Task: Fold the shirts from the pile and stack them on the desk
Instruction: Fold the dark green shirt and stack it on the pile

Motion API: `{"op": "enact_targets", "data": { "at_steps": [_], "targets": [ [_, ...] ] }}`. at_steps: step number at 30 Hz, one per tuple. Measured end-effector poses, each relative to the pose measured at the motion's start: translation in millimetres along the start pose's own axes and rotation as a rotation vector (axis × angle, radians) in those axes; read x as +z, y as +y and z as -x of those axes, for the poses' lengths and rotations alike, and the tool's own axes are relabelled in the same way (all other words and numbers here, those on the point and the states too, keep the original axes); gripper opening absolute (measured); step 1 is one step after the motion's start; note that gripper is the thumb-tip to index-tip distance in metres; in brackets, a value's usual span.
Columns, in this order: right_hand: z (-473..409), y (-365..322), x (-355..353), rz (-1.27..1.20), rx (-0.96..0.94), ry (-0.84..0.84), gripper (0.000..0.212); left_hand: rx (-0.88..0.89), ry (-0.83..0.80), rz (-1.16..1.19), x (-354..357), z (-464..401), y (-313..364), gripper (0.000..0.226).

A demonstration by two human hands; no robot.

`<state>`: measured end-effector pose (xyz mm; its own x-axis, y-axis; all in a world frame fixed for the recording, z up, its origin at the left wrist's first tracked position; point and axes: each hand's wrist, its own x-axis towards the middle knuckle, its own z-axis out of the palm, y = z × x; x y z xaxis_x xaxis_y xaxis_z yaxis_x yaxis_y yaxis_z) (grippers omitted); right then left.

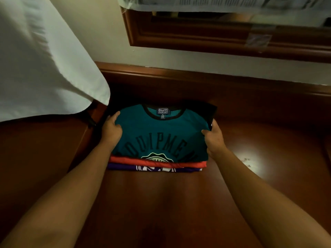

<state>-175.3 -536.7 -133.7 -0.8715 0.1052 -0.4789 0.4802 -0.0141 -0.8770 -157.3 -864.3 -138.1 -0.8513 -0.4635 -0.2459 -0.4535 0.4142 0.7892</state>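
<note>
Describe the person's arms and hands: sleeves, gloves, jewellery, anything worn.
Both forearms are bare as far as the frame shows, with no sleeves in view. The left hand and right hand wear no gloves; no watch, bracelet or ring is visible. The dim light hides finer detail.

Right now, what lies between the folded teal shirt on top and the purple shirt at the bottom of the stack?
In the head view, a folded orange-red shirt lies between the teal shirt and purple shirt.

We see a dim, warm-toned room. A bright glare spot sits on the glossy desk (pixel 249 158) at right, which falls into deep shadow toward its far edge. The white cloth (pixel 41 68) upper left looks soft and blurred. Straight edges bow near the borders.
</note>
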Motion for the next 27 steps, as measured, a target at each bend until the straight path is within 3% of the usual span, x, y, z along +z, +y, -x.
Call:
{"op": "enact_targets", "data": {
  "at_steps": [3,7,11,17,20,23,25,27],
  "targets": [
    [1,20,-10,0.050,0.053,0.025,0.053,-0.007,-0.035,-0.111,3,-5,-12,0.060],
    [10,35,-14,0.092,0.085,0.019,0.069,-0.038,0.030,-0.161,3,3,-25,0.053],
    [17,32,-9,0.200,0.043,-0.026,0.078,-0.049,0.060,-0.204,8,25,-43,0.060],
    [11,29,-9,0.370,-0.018,0.039,0.075,0.011,0.072,-0.274,8,27,-51,0.055],
    [15,40,-2,0.708,-0.115,0.108,0.067,0.048,0.127,-0.465,11,35,-52,0.054],
    [19,48,12,1.122,-0.312,0.182,0.062,0.244,0.131,-0.697,23,47,-53,0.055],
    [20,51,23,1.196,-0.409,0.102,0.059,0.364,0.049,-0.777,34,51,-55,0.055],
    [18,62,23,1.256,-0.402,-0.005,0.059,0.375,-0.051,-0.852,39,52,-61,0.061]
  ]
}}
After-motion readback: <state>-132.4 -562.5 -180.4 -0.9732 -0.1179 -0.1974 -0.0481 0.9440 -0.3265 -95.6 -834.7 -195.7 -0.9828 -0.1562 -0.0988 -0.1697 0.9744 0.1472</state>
